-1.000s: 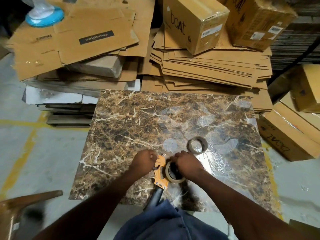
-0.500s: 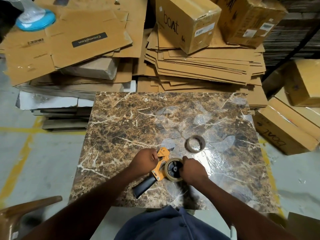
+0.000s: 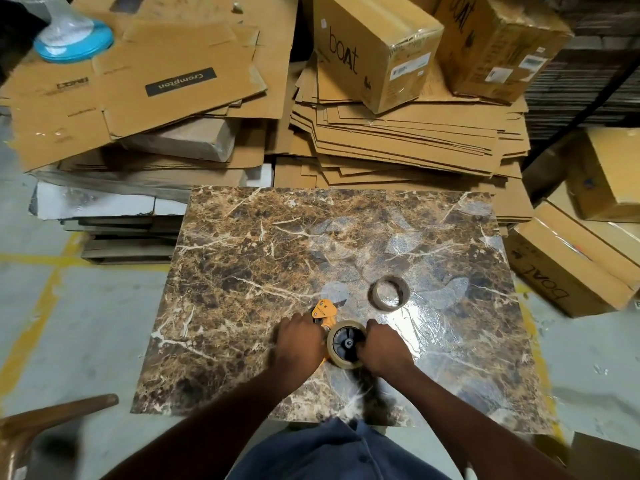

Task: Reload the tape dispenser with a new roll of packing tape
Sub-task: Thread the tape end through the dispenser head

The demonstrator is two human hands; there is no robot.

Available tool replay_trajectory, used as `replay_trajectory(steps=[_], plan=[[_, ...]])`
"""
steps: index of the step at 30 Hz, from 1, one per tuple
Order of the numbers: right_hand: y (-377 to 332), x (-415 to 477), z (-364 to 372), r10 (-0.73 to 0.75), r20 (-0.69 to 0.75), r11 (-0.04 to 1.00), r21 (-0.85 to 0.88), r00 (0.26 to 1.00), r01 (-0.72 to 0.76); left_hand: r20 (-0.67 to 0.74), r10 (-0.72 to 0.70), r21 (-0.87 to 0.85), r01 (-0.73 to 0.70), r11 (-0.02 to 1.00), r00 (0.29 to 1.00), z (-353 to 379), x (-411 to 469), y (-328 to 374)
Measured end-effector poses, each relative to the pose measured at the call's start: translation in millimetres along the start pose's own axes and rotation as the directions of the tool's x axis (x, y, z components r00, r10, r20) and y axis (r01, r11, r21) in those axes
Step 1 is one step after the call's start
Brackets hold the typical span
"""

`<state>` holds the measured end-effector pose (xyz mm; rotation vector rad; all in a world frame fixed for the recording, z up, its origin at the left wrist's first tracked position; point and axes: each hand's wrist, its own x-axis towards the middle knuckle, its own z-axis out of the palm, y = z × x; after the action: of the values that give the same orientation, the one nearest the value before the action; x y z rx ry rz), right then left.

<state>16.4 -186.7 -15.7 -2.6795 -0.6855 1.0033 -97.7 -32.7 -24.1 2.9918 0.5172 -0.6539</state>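
An orange tape dispenser (image 3: 324, 310) lies on the brown marbled table (image 3: 242, 271), near its front edge. A roll of pale packing tape (image 3: 333, 353) sits on the dispenser's black hub (image 3: 346, 344). My left hand (image 3: 298, 344) covers the dispenser's body and handle. My right hand (image 3: 383, 348) grips the roll's right side. A bare cardboard tape core (image 3: 391, 292) lies flat on the table just beyond my right hand.
Flattened cartons (image 3: 398, 140) and sealed "boat" boxes (image 3: 374, 46) are piled behind the table. More boxes (image 3: 571, 268) stand on the floor at right. A blue-based object (image 3: 74, 39) sits far left on cardboard. A wooden chair part (image 3: 52, 415) juts in at bottom left.
The dispenser has been turned and laid flatter on the table; its black handle is now hidden under my left hand. My right hand stays on the roll.
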Motion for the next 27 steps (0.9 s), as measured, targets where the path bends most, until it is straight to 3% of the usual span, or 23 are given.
replay_trajectory(steps=[5,10,14,18,23,25,27], plan=[[-0.7,-0.9,0.8,-0.001,-0.004,0.999,-0.041,1.0,0.001,-0.03,-0.115,-0.168,0.108,0.98,0.993,9.3,-10.1,9.4],[-1.8,-3.9,5.4,-0.009,-0.001,0.997,-0.073,1.0,0.009,-0.055,-0.242,-0.394,0.202,0.897,0.969,21.2,-14.6,11.1],[-3.3,-5.7,6.2,-0.02,-0.011,0.998,-0.06,1.0,0.019,0.026,-0.221,-0.49,0.205,0.847,0.975,21.7,-9.9,7.6],[-5.8,-2.7,4.8,-0.045,-0.016,0.992,-0.118,0.999,0.043,-0.039,-0.18,-0.601,0.121,0.79,0.983,23.8,-11.1,-5.3],[-14.0,1.5,1.6,-0.071,-0.027,0.962,-0.267,0.997,0.061,-0.031,-0.304,-0.782,0.166,0.6,0.952,47.0,-1.2,-19.6],[-18.4,4.0,3.9,-0.208,-0.096,0.899,-0.411,0.973,0.151,0.058,-0.359,-0.817,0.251,0.519,0.932,45.5,1.3,-18.9],[-28.3,3.5,7.6,-0.419,-0.095,0.823,-0.461,0.903,0.333,0.079,-0.406,-0.793,0.304,0.528,0.91,32.3,0.1,-15.1]])
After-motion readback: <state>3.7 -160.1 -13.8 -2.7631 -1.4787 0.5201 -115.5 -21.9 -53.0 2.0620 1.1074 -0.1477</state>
